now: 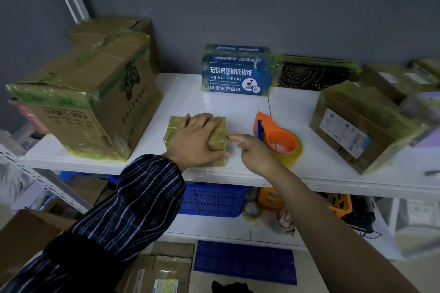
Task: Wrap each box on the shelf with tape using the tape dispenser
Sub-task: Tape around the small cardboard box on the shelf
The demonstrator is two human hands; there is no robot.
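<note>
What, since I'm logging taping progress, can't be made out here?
Head view:
- Top of small box: mostly covered by left hand.
- Whether right hand pinches a tape end: clear tape, too faint.
- Near-left edge of dispenser: behind right hand.
- Details of boxes at right edge: blurred, cut off.
- Print on label: too small.

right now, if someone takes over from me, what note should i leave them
Left hand: grip on the small box, holding it down on the shelf, fingers over its right edge.
Right hand: holds nothing; index finger points at the box's right side, contact unclear.
Tape dispenser: on the shelf just right of that hand, not held.
Done: small box, big carton, blue box and right carton all show yellowish tape.
Left: probably check the small box's sides, then pick up the dispenser for any bare box.
</note>
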